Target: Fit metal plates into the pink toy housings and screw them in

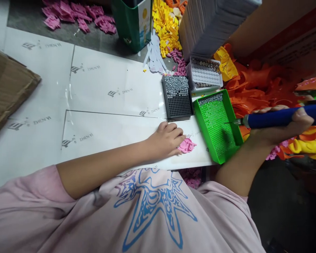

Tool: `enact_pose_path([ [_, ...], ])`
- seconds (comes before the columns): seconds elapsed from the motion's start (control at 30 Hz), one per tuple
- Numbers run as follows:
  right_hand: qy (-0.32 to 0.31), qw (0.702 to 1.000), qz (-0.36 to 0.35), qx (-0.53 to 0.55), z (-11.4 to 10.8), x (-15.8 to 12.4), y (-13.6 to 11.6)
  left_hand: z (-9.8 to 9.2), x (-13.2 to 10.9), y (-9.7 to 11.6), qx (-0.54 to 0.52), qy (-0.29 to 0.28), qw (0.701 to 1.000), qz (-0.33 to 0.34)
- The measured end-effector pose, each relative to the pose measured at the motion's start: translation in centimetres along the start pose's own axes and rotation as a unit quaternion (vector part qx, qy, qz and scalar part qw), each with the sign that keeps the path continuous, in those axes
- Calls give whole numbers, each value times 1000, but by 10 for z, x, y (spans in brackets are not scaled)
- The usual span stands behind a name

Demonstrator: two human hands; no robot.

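Observation:
My left hand (166,140) lies on the white board with its fingers closed on the left edge of a pink plastic part (186,145). Held in my right hand (292,123) is a blue electric screwdriver (271,118), roughly level, its thin bit pointing left. The bit is over a green perforated tray (213,121) with small metal screws along its far end. Beyond my left hand stands a black perforated tray (179,105), its far half covered with small metal screws.
A clear box (206,73) of small round parts stands behind the trays. Orange plastic parts (260,82) pile up at right, yellow pieces (165,28) and a green container (131,28) at the back. Pink parts (65,12) lie back left, and a cardboard piece (10,84) at left.

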State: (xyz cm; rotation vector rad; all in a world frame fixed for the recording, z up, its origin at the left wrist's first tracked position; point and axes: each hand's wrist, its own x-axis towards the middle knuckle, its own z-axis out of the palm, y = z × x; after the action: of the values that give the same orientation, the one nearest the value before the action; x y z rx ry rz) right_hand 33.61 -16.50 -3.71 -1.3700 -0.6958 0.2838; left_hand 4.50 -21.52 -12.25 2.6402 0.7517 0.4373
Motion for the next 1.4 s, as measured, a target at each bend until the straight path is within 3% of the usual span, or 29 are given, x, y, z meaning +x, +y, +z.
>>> enact_pose_path([
  [0.1,-34,996,-63,44,1,-19,-14,0,0,1,0,3,1000,0],
  [0.17,-64,993,-58,75,1,-40,-24,0,0,1,-2,0,1000,0],
  [0.37,-296,943,27,147,-19,-98,-39,-1,1,1,-3,-2,1000,1],
  [0.47,-351,924,49,142,-26,-110,-40,-2,1,2,-4,-7,1000,-1],
  [0.57,-322,936,28,137,-24,-114,-38,-3,1,2,-8,-15,1000,-2],
  [0.73,-218,967,-39,123,-5,-109,-26,-3,1,2,-11,-10,1000,-3],
  [0.9,-128,989,-35,69,13,-108,-10,-3,1,2,-12,-11,1000,0],
  [1.1,-96,990,-34,93,27,-111,0,-2,1,1,-16,-1,1000,3],
  [1.4,-138,987,-13,80,21,-111,-3,0,0,0,-8,5,1000,7],
])
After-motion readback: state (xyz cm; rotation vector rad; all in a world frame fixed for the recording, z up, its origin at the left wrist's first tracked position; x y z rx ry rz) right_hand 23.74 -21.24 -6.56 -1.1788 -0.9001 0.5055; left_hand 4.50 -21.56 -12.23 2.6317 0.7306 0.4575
